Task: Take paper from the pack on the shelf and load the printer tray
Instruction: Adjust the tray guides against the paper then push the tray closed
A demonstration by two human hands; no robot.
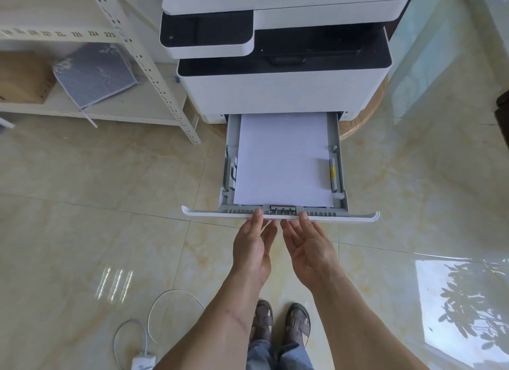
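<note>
Two bare forearms reach forward from the near edge, above two feet in brown strapped sandals (pixel 281 324) and blue trouser cuffs. Both hands meet at the white front lip of the pulled-out grey plastic printer tray (pixel 281 215). On the left hand (pixel 252 250) the fingers are loosely spread and hold nothing, the thumb tip resting on top of the lip and the other fingertips just under its near edge. On the right hand (pixel 311 252), turned palm up, the fingers are likewise open and empty, with the thumb tip touching the lip and the rest just below it.

One stack of plain white paper (pixel 283 160) lies flat inside the tray, just beyond the fingertips, its near edge against the grey end guide and its sides between the two side guides; the right guide carries a small yellow tab (pixel 332 172). The tray juts from the base of one white and black multifunction printer (pixel 283 66), which stands on a round wooden stand at the far middle.

To the far left stands a white perforated metal shelf unit (pixel 154 75) holding a blue-grey patterned cushion (pixel 95 75) and a brown cardboard box (pixel 22 77). On the glossy beige marble-look floor tiles (pixel 82 232), near left, lie one white cable (pixel 165 303) and a white plug block. Nothing lies between the hands and the tray.
</note>
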